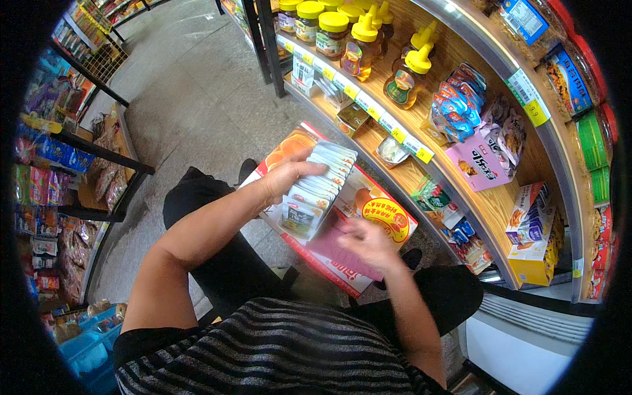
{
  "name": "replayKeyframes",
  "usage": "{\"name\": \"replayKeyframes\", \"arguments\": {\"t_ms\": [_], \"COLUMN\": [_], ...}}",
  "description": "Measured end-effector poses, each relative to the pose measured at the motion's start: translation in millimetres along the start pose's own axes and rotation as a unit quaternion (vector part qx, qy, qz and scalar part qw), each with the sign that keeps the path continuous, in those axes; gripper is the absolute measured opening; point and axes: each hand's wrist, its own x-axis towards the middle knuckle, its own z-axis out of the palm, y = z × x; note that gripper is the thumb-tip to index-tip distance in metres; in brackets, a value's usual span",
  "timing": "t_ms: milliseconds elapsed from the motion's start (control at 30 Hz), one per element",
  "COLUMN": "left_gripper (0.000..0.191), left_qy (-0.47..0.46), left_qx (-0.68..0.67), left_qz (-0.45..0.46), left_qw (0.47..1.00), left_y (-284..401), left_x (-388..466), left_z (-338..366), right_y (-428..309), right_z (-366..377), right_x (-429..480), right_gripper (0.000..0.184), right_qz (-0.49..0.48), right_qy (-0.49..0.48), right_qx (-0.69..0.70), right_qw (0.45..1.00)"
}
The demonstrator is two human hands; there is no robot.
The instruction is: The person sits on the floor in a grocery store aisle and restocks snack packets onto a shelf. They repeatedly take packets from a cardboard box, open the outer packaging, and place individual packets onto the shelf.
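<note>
My left hand (291, 175) grips a tight row of small white snack pouches (323, 180), tilted above a red and white printed carton (276, 158). Printed pictures of round orange food and a yellow oval cover the carton, which lies between my knees. My right hand (370, 242), blurred, is beside the lower end of the row. Its curled fingers are on a pink cloth (340, 242) that hangs over the carton; blur hides the exact grip.
Honey bottles (407, 76) with yellow caps, a pink snack box (479, 160) and blue sachets (456, 111) stand on the curved wooden shelf at right. Bagged goods fill the left racks (106, 133). A blue basket (91, 345) sits at lower left, a white appliance (523, 340) at lower right.
</note>
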Motion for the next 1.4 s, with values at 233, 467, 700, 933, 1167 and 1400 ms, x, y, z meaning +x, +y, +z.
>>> {"name": "replayKeyframes", "arguments": {"t_ms": [233, 467, 700, 933, 1167, 1400], "left_gripper": [0.07, 0.063, 0.06, 0.075, 0.076, 0.068], "left_qy": [-0.024, -0.014, -0.031, -0.091, -0.015, 0.028], "left_qx": [-0.086, -0.158, -0.173, 0.148, 0.696, 0.76], "left_qz": [0.058, 0.034, 0.079, 0.143, 0.174, 0.235], "left_qw": [0.994, 0.987, 0.981, 0.974, 0.697, 0.605], "left_y": [-37, -45, -32, -47, -58, -66], "left_x": [3, 6, 10, 35, 88, 84], "left_z": [-17, 5, 38, 66, 55, 29], "right_y": [10, 15, 0, 51, 91, 129], "right_z": [65, 72, 37, -11, -42, -85], "right_x": [40, 53, 29, 8, -57, -114], "right_gripper": [0.085, 0.063, 0.062, 0.051, 0.059, 0.056], "right_qz": [-0.223, -0.247, -0.164, -0.097, -0.104, -0.021], "right_qy": [0.052, 0.094, 0.076, 0.203, 0.316, 0.403], "right_qx": [0.038, 0.052, 0.295, 0.449, 0.448, 0.431], "right_qw": [0.973, 0.963, 0.938, 0.865, 0.83, 0.807]}}
